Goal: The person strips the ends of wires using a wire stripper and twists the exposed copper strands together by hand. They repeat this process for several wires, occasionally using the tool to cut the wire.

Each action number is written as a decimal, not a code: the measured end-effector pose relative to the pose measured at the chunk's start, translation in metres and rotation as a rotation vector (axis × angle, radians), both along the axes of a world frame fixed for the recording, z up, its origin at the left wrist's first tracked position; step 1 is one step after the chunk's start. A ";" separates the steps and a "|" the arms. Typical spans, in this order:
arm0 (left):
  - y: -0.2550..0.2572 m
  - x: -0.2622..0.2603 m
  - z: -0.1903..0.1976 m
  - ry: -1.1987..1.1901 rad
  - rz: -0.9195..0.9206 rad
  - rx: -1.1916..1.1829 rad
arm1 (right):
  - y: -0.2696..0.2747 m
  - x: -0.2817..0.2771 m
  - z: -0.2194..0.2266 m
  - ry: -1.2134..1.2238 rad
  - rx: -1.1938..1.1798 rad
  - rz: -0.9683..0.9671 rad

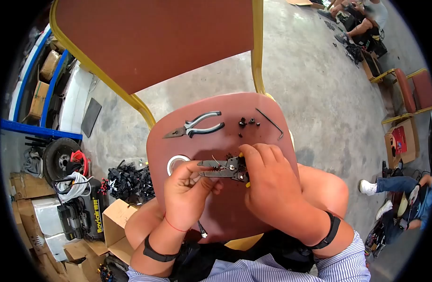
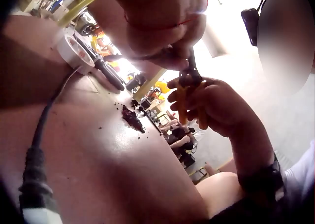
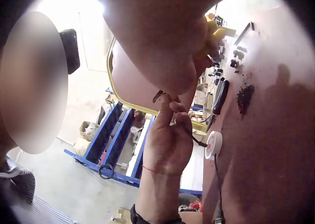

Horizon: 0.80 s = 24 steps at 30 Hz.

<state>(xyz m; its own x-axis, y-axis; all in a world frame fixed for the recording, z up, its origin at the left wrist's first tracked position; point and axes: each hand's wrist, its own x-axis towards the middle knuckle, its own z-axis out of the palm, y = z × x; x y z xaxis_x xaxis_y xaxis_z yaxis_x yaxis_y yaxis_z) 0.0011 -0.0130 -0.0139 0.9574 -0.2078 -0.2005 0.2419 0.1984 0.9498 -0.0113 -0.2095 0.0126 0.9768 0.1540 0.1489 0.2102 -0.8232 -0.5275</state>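
Observation:
In the head view my right hand grips wire strippers by the yellow handles, with their dark blades pointing left. My left hand pinches a dark cable at the blade tips, thumb against the index finger. A thin wire end shows beside the blades; the fingers hide most of the pinched part. From the left hand the cable runs down to a connector with a pale end, low over the red chair seat. In the right wrist view, the right hand covers most of the strippers.
On the seat lie pliers with grey-black handles, a white tape roll, a hex key, small black parts and dark crumbs. The chair's backrest rises ahead. Boxes and cables crowd the floor at left; other people sit at right.

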 end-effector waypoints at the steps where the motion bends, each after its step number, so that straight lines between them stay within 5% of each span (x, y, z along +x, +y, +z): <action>1: 0.000 0.000 0.000 -0.012 -0.005 0.007 | 0.000 0.001 0.003 -0.005 -0.030 -0.005; 6: 0.000 -0.002 0.003 -0.006 0.007 0.005 | -0.002 0.004 0.005 -0.166 -0.122 0.025; 24: 0.007 -0.009 0.023 -0.120 -0.105 0.152 | -0.003 0.005 0.007 0.042 0.029 0.049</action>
